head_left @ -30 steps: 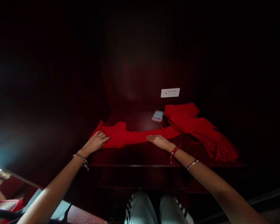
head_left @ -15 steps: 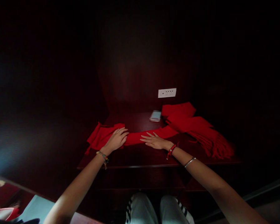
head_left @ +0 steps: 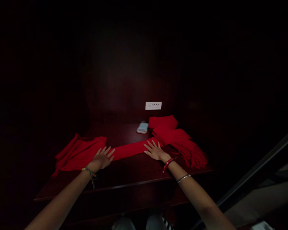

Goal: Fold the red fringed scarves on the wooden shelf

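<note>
A long red scarf (head_left: 132, 149) lies stretched across a dark wooden table (head_left: 124, 179). Its left end is bunched near the table's left edge, and its fringed right end is heaped at the back right. My left hand (head_left: 103, 157) lies flat with fingers spread on the scarf's left part. My right hand (head_left: 155, 151) rests flat, fingers apart, on the scarf's narrow middle stretch. Both wrists carry bracelets.
A small pale, blurred object (head_left: 142, 127) sits on the table behind the scarf. A white socket plate (head_left: 153, 105) is set in the dark wall behind. The surroundings are very dark. A pale floor strip shows at the lower right.
The view has swung left and up. My left hand slid right along the scarf, then back a little; my right hand stayed flat on the scarf's middle stretch.
</note>
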Demonstrator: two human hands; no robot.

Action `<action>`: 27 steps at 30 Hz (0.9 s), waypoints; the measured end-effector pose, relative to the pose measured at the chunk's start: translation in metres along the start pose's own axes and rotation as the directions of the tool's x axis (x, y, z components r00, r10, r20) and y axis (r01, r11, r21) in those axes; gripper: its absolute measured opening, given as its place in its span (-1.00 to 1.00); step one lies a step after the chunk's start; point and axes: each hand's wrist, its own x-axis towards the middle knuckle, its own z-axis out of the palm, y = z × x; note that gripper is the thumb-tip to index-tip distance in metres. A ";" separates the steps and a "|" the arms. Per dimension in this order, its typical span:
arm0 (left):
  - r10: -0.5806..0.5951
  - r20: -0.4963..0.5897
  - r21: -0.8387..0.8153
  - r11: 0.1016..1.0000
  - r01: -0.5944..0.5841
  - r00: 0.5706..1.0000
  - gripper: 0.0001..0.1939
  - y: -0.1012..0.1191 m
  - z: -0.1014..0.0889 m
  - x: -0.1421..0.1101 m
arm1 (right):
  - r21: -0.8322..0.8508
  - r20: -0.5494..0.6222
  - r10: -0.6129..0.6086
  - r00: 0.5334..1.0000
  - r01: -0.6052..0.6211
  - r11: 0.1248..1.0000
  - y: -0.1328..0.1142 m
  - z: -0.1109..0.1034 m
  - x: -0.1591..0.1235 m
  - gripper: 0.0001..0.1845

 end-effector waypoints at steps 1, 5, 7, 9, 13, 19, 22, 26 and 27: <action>-0.019 0.028 0.009 1.000 0.019 0.999 -0.49 -0.001 -0.002 -0.002 | 0.003 0.003 0.017 1.000 -0.017 1.000 0.004 -0.001 -0.001 -0.28; -0.046 0.112 0.013 0.999 0.045 0.993 -0.47 -0.003 -0.008 -0.006 | 0.017 0.065 0.041 0.997 -0.042 0.999 0.009 -0.007 -0.001 -0.24; -0.024 0.115 0.015 1.000 0.022 0.993 -0.47 -0.003 -0.011 0.000 | 0.003 0.080 0.062 0.995 -0.062 0.998 0.006 -0.009 -0.001 -0.24; 0.048 0.101 0.011 0.999 -0.049 0.994 -0.46 0.000 -0.017 0.013 | -0.026 0.023 0.043 0.999 -0.042 0.999 0.002 -0.010 -0.003 -0.26; 0.207 0.085 -0.127 0.972 -0.196 0.975 -0.42 0.023 -0.039 0.048 | -0.137 -0.254 -0.139 0.957 0.107 0.985 -0.009 -0.007 -0.013 -0.47; 0.279 0.100 -0.343 0.911 -0.230 0.955 -0.47 0.061 -0.055 0.088 | -0.264 -0.251 -0.403 0.880 0.339 0.903 -0.023 -0.005 -0.023 -0.67; 0.275 0.137 -0.371 0.905 -0.208 0.952 -0.41 0.064 -0.055 0.095 | -0.322 -0.257 -0.414 0.873 0.327 0.889 -0.028 -0.005 -0.018 -0.71; 0.265 0.194 -0.416 0.894 -0.165 0.944 -0.49 0.061 -0.057 0.098 | -0.424 -0.209 -0.429 0.879 0.314 0.850 -0.032 -0.008 -0.008 -0.76; 0.261 0.200 -0.423 0.892 -0.157 0.944 -0.54 0.060 -0.058 0.098 | -0.451 -0.189 -0.441 0.877 0.321 0.833 -0.032 -0.009 -0.006 -0.77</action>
